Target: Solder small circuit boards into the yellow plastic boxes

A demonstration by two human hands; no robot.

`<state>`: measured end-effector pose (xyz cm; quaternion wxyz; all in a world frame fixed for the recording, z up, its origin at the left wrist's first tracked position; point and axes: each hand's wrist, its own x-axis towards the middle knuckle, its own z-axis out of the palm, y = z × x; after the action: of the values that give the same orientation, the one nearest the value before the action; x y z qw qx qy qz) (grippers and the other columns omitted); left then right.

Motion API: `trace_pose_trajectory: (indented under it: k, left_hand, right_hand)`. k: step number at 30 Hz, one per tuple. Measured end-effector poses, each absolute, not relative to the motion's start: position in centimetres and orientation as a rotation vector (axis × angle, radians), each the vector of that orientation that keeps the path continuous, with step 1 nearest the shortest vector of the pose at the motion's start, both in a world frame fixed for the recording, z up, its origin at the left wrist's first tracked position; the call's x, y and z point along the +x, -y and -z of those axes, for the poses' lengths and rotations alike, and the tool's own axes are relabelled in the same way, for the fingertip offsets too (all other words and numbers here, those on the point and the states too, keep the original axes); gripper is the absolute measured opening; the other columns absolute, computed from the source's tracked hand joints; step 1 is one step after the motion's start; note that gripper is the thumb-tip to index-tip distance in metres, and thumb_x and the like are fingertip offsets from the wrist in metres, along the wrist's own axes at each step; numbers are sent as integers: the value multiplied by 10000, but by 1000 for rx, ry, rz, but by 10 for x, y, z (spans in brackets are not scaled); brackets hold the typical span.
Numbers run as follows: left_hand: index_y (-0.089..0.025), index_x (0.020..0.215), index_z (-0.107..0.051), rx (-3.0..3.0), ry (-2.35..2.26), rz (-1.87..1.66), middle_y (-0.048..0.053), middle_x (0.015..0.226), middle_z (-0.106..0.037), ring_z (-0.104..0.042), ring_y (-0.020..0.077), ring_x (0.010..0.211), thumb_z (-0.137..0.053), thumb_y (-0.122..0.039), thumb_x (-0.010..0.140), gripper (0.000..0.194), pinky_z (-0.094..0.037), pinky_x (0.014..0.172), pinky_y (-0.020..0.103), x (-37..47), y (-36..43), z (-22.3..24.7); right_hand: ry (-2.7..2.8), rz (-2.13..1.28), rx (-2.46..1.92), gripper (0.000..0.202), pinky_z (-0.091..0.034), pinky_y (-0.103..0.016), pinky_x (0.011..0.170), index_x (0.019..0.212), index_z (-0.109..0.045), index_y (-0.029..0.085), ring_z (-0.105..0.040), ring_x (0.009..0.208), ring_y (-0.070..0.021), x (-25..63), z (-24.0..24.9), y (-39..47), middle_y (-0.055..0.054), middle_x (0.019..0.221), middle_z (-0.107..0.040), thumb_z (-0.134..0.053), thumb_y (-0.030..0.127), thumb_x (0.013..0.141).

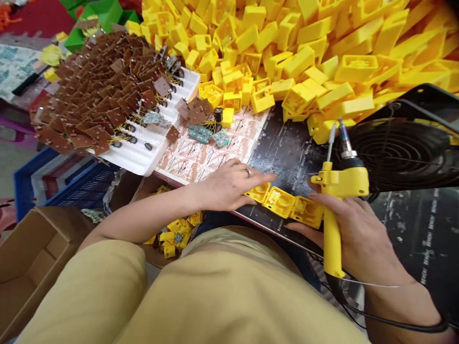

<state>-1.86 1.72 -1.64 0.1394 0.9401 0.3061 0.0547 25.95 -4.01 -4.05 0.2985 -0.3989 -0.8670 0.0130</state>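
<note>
Several small open yellow plastic casings point(280, 202) stand in a row along the near edge of the bench. My left hand point(233, 184) closes on the left end of this row, thumb on the near side and fingers on the far side. A yellow soldering gun point(333, 229) is gripped in my right hand point(362, 234), its metal tip pointing away from me. The thumb and a finger of that hand also reach to the right end of the row. A thin solder wire hangs from the gun's handle. Whatever lies under my left fingers is hidden.
A large heap of yellow casings point(258, 38) fills the back. Brown circuit boards point(107, 86) are piled on a white foam tray point(143, 160). Green boards point(200, 134) lie beyond my left hand. A black fan point(387, 143) stands right; a cardboard box point(36, 258) sits lower left.
</note>
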Motion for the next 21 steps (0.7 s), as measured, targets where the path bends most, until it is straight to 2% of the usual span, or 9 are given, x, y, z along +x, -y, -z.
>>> trace_pose_trajectory:
  k: [3, 5, 7, 8, 11, 14, 15, 18, 21]
  left_hand:
    - [-155, 1372, -529, 2757, -1029, -256, 119, 1304, -652, -616, 261, 1122, -572, -440, 926, 531, -446, 973, 415, -25, -27, 9]
    - [-161, 1237, -628, 2820, -1293, -235, 120, 1219, -682, -611, 281, 1113, -527, -288, 933, 344, -451, 939, 449, -39, -42, 6]
    - [-169, 1104, -683, 2892, -1462, -154, 115, 1174, -693, -581, 300, 1161, -492, -143, 896, 284, -437, 957, 492, -56, -60, 6]
    - [-169, 1047, -696, 2916, -1482, -125, 109, 1183, -690, -557, 307, 1198, -495, -119, 878, 268, -424, 984, 515, -64, -70, 6]
    - [-164, 924, -704, 2815, -1515, -251, 66, 1152, -705, -551, 295, 1182, -543, -229, 896, 176, -426, 1006, 550, -79, -97, -4]
    - [-171, 897, -705, 2383, -1566, -693, 21, 913, -724, -614, 189, 881, -615, -466, 888, 309, -532, 844, 452, -80, -118, -36]
    - [-178, 877, -705, 2252, -1513, -844, 8, 848, -719, -610, 160, 791, -653, -497, 855, 324, -549, 784, 412, -78, -122, -49]
    - [-208, 836, -687, 2061, -1288, -1125, -13, 824, -732, -646, 145, 730, -707, -443, 795, 240, -567, 729, 367, -69, -127, -80]
    - [-218, 1024, -650, 1999, -1213, -1119, -10, 859, -737, -699, 173, 789, -678, -346, 805, 256, -581, 733, 371, -58, -120, -83]
  right_hand:
    - [2282, -42, -1044, 685, -555, -439, 740, 1399, -438, 231, -685, 816, -290, 255, 39, 42, -85, 929, -694, -760, 386, 815]
    - [2263, -69, -1031, 701, -569, -435, 753, 1400, -444, 236, -695, 847, -291, 254, 39, 45, -97, 968, -700, -783, 347, 796]
    - [2231, -86, -1033, 737, -581, -410, 740, 1410, -440, 246, -703, 878, -284, 253, 40, 49, -109, 1035, -704, -806, 303, 773]
    - [2210, -85, -1042, 765, -586, -394, 725, 1421, -432, 253, -706, 887, -279, 252, 40, 50, -111, 1061, -705, -817, 279, 761]
    - [2163, -64, -1066, 803, -594, -369, 691, 1433, -430, 262, -711, 913, -277, 250, 41, 50, -116, 1100, -705, -834, 252, 739]
    - [2166, -70, -1067, 771, -608, -378, 693, 1428, -443, 270, -712, 943, -289, 249, 38, 49, -114, 1108, -709, -820, 302, 757]
    - [2168, -78, -1069, 748, -614, -382, 715, 1430, -440, 274, -712, 953, -288, 249, 37, 49, -108, 1106, -711, -803, 308, 777]
    - [2142, -88, -1092, 677, -610, -374, 822, 1449, -420, 272, -709, 988, -258, 244, 32, 49, -87, 1106, -714, -724, 199, 849]
    - [2090, -65, -1131, 616, -594, -313, 838, 1419, -447, 247, -715, 925, -202, 231, 30, 47, -64, 1083, -718, -645, 61, 866]
